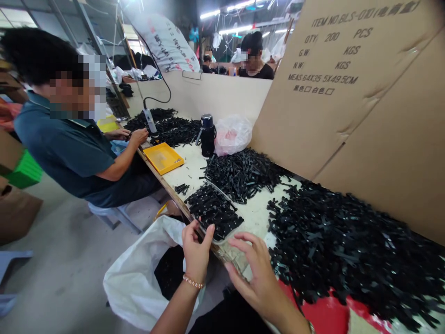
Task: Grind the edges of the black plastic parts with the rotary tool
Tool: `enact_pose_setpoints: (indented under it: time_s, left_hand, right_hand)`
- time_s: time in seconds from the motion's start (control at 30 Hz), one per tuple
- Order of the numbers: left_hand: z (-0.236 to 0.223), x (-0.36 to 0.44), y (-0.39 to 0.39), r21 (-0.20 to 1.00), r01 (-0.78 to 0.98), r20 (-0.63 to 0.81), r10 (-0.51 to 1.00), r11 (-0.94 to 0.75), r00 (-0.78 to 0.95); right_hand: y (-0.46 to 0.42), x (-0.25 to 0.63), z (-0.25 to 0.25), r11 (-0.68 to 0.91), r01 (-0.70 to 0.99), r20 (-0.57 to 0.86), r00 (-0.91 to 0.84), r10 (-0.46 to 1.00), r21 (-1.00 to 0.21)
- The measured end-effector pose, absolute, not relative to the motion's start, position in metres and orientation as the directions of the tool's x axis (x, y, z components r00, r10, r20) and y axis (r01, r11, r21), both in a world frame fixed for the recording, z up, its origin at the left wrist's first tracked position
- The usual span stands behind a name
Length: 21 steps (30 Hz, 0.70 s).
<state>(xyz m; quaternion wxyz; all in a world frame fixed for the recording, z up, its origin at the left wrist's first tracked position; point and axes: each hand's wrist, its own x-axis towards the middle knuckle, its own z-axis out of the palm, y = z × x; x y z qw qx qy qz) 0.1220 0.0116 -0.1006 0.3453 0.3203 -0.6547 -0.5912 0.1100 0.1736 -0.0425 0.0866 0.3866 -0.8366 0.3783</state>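
Note:
My left hand [196,248] is by the near left corner of a shallow clear tray [227,236], thumb and fingers apart, with nothing visible in it. Some of its fingertips are hidden or hard to make out at the table edge. My right hand [255,271] hovers near the tray's right corner, fingers spread and holding nothing. Inside the tray lie rows of slim black strip-like parts [213,208] with small shiny dots. Loose black parts [239,171] are heaped just behind it, and a larger heap [347,236] spreads to the right.
An open white sack [132,273] stands below the table edge at left. Beyond the tray are a yellow tray [163,157], a dark flask [207,137] and a plastic bag [234,134]. A large cardboard sheet [365,120] leans behind the heaps. A seated co-worker [73,139] works at left.

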Motion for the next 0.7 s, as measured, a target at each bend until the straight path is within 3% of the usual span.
enact_pose_setpoints:
  time_s: [0.13,0.33,0.43,0.6,0.7]
  left_hand:
    - [-0.109,0.117,0.013,1.0,0.02,0.019,-0.847,0.01,-0.532]
    - [-0.112,0.116,0.013,0.994,0.089,-0.003,-0.817,-0.067,-0.576]
    - [-0.116,0.12,0.011,0.988,0.146,0.042,-0.838,-0.045,-0.543]
    - [-0.118,0.108,-0.011,0.985,0.152,0.125,-0.934,0.077,-0.334]
    - [-0.106,0.091,-0.023,0.975,0.187,0.192,-0.892,0.124,-0.41]
  right_hand:
    - [0.147,0.091,-0.056,0.443,-0.721,0.381,-0.672,-0.635,-0.533]
    - [0.134,0.077,-0.07,0.524,-0.684,0.389,-0.725,-0.569,-0.507]
    - [0.13,0.074,-0.069,0.549,-0.698,0.397,-0.715,-0.575,-0.46]
    - [0.125,0.074,-0.066,0.566,-0.722,0.426,-0.691,-0.583,-0.398]
    - [0.123,0.074,-0.065,0.561,-0.715,0.442,-0.698,-0.563,-0.417]
